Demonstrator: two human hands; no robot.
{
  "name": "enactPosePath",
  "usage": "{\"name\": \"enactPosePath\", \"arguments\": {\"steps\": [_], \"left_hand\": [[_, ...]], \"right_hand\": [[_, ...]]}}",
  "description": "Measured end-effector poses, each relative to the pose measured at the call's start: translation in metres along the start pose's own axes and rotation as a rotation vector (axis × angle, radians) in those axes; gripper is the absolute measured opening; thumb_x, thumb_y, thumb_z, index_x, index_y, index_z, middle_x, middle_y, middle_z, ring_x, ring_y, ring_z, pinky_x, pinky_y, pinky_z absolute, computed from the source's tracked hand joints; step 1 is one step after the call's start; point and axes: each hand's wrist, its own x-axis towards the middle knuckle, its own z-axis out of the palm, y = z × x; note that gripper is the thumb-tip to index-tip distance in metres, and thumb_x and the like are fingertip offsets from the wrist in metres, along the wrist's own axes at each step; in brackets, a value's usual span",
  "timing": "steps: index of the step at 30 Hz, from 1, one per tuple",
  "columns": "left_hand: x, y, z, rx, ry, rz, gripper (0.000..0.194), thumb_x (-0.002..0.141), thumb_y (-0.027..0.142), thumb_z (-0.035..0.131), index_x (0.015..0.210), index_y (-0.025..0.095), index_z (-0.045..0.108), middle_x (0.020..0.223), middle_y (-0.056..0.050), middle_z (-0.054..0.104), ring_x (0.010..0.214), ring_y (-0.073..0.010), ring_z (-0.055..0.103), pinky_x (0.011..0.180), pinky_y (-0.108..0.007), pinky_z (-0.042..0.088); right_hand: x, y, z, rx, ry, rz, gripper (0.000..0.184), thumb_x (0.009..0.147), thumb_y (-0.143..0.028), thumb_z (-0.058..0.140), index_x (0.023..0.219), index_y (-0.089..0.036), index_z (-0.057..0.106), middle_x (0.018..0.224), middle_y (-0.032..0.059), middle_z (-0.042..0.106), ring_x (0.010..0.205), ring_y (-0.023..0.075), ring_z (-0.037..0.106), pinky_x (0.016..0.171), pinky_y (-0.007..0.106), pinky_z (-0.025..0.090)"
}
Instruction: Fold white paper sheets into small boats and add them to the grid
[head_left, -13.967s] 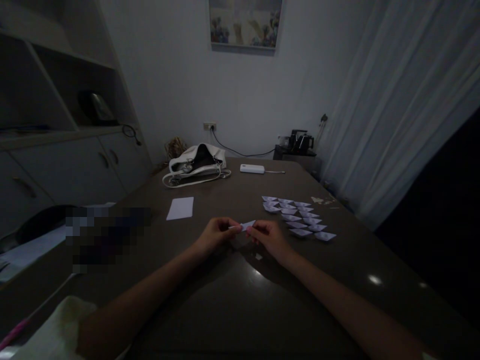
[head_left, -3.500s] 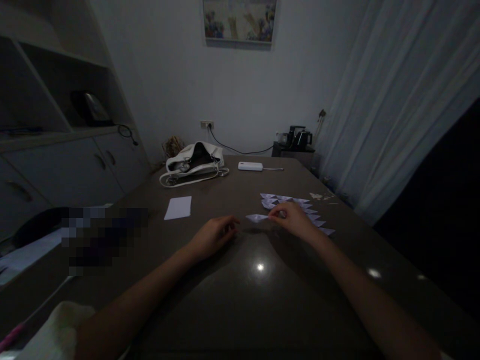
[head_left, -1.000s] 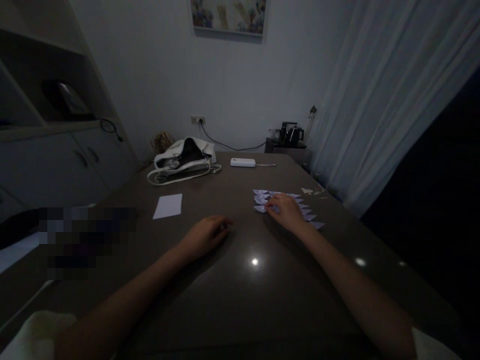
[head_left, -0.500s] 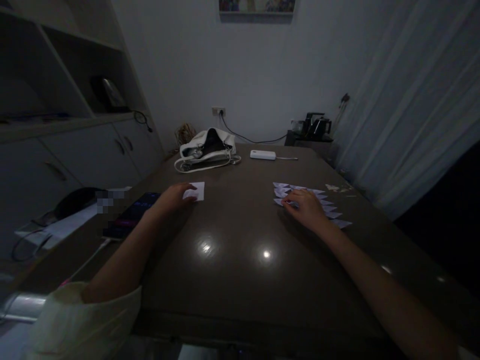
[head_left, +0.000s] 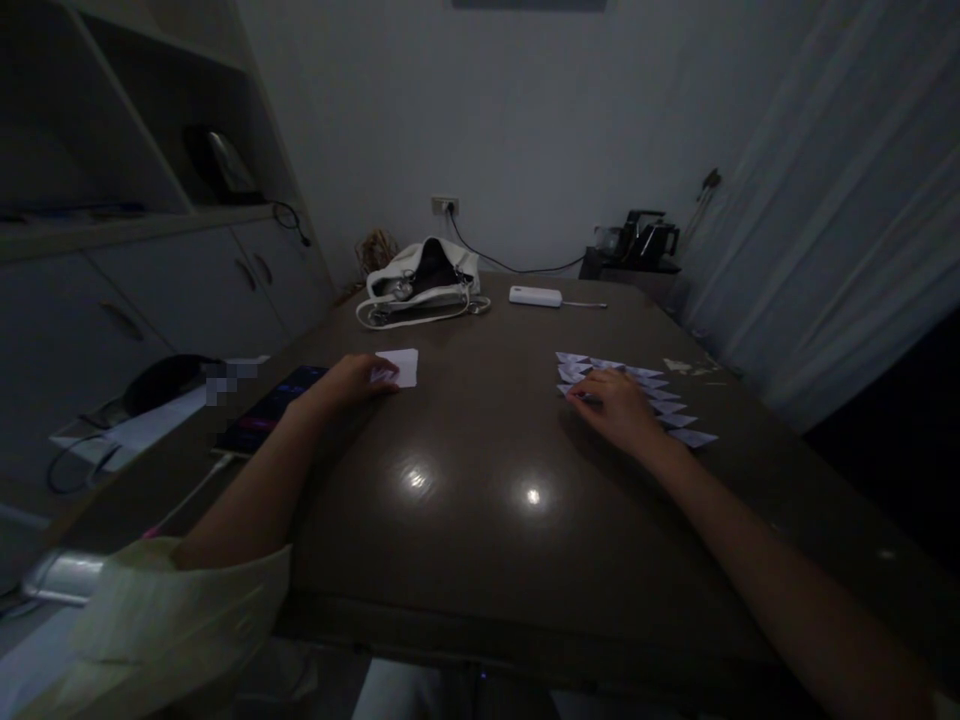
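Note:
On the left of the table, my left hand has its thumb and fingers curled around the left edge of some square white paper, which looks like a small stack. My right hand is over several folded paper triangles laid in overlapping rows. Its thumb and index finger pinch at the front left end of these rows, at what looks like one pointed paper piece. The palm and fingers hide part of the rows.
A phone on a charging cable lies beside my left forearm. Toward the back are a white handbag and a white power bank with a short cable. Paper scraps lie right of the triangles. A kettle stands beyond the table.
The view has tilted down slightly, so everything sits a little higher and further right. Both hands keep nearly the same places at the papers.

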Motion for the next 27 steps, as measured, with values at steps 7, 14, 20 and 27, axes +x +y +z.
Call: {"name": "enactPosePath", "arguments": {"steps": [7, 14, 20, 27], "left_hand": [[-0.001, 0.003, -0.002, 0.003, -0.019, 0.045, 0.037, 0.075, 0.040, 0.060, 0.104, 0.020, 0.070, 0.108, -0.010, 0.069, 0.097, -0.0287, 0.064, 0.087, -0.036, 0.047], [-0.004, 0.014, -0.010, -0.007, -0.062, 0.027, 0.037, 0.075, 0.037, 0.060, 0.104, 0.017, 0.070, 0.108, -0.012, 0.069, 0.099, -0.0290, 0.064, 0.089, -0.037, 0.047], [-0.001, 0.011, -0.007, 0.001, -0.081, 0.061, 0.034, 0.080, 0.036, 0.053, 0.104, 0.018, 0.070, 0.108, -0.012, 0.070, 0.097, -0.0273, 0.065, 0.086, -0.035, 0.048], [-0.001, 0.007, -0.004, 0.036, -0.057, 0.087, 0.039, 0.078, 0.038, 0.056, 0.110, 0.018, 0.068, 0.114, -0.012, 0.066, 0.101, -0.0287, 0.062, 0.092, -0.035, 0.045]], "right_hand": [[0.000, -0.003, 0.001, 0.010, -0.008, 0.005, 0.016, 0.086, -0.027, 0.054, 0.082, -0.020, 0.068, 0.085, 0.0055, 0.068, 0.085, 0.0222, 0.060, 0.079, 0.036, 0.039], [0.000, -0.004, -0.001, 0.031, -0.012, 0.002, 0.015, 0.086, -0.026, 0.055, 0.082, -0.020, 0.068, 0.086, 0.0057, 0.068, 0.085, 0.0223, 0.060, 0.078, 0.036, 0.040], [0.000, -0.005, -0.001, 0.015, -0.017, 0.012, 0.015, 0.086, -0.026, 0.055, 0.082, -0.020, 0.068, 0.087, 0.0053, 0.068, 0.087, 0.0227, 0.060, 0.078, 0.036, 0.040], [0.000, -0.006, -0.001, 0.000, -0.020, 0.016, 0.013, 0.085, -0.025, 0.056, 0.083, -0.020, 0.068, 0.089, 0.0053, 0.069, 0.087, 0.0235, 0.060, 0.078, 0.038, 0.039]]}}
